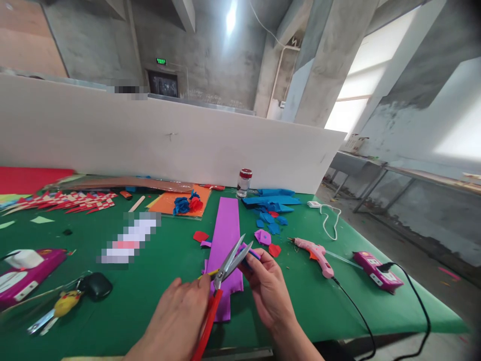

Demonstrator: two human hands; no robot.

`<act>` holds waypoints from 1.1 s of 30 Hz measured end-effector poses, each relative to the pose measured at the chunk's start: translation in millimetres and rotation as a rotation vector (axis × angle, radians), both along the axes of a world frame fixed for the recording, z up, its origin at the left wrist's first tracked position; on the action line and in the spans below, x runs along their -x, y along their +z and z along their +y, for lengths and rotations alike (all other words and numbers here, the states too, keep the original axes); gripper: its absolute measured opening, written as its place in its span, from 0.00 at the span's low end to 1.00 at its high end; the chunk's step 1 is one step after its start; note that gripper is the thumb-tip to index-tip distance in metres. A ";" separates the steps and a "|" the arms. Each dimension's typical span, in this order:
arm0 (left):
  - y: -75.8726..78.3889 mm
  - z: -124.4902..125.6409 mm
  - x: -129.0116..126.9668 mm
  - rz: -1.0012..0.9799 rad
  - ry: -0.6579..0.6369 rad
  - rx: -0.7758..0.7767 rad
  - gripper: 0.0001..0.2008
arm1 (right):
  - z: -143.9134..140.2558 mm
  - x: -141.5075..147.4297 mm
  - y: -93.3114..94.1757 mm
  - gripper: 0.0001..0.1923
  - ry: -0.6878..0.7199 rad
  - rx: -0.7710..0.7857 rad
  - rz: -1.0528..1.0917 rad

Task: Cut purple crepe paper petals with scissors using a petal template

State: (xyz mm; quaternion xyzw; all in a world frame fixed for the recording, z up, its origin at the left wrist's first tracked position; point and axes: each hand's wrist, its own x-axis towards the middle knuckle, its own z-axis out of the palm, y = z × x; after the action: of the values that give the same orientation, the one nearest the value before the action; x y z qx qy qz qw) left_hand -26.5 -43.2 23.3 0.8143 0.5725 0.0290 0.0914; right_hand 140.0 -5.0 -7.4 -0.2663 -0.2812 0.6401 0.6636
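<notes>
My left hand is closed around a pair of scissors with red handles, its fingers partly hidden behind the handles. The blades stand apart and point up and to the right. Between the fingertips of my right hand is a small purple paper piece, right at the blade tips; whether the blades touch it I cannot tell. Under the scissors lies a long purple paper strip. Loose purple petals and red petals lie just beyond my right hand.
A pink glue gun with a black cord lies to the right, near a purple power strip. Blue paper pieces and a red-lidded jar stand further back. Left are keys and another power strip. A white board borders the table.
</notes>
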 end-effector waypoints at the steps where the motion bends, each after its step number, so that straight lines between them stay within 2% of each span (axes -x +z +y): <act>1: -0.8 0.3 -0.3 -0.008 0.002 0.004 0.19 | -0.4 0.6 0.3 0.11 0.000 -0.002 0.000; 11: -12.9 3.4 4.5 -0.030 -0.055 -0.013 0.21 | -2.1 2.0 -2.5 0.11 0.034 -0.007 0.000; 14: -10.3 3.1 5.8 -0.036 -0.051 -0.010 0.19 | -0.6 0.4 -3.7 0.11 0.039 0.011 0.014; 17: -3.6 2.0 4.4 -0.033 -0.003 -0.008 0.15 | 2.2 -1.1 -5.4 0.12 -0.021 0.054 0.007; 22: 4.4 -0.2 -4.1 0.034 0.067 0.022 0.18 | 2.1 0.9 -6.0 0.12 -0.096 0.036 -0.057; 29: 3.2 -1.3 -7.0 0.047 0.074 0.062 0.20 | -3.2 2.9 -1.8 0.11 -0.006 0.006 -0.008; 33: 0.5 0.3 -4.2 0.021 0.033 0.040 0.19 | -2.9 2.8 -1.1 0.11 0.034 0.001 0.030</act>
State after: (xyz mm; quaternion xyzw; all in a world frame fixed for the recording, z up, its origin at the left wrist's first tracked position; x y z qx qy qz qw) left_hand -22.3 -42.9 23.8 0.8029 0.5873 0.0105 0.1011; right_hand 137.2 -7.9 -8.5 -0.2523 -0.2755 0.6554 0.6565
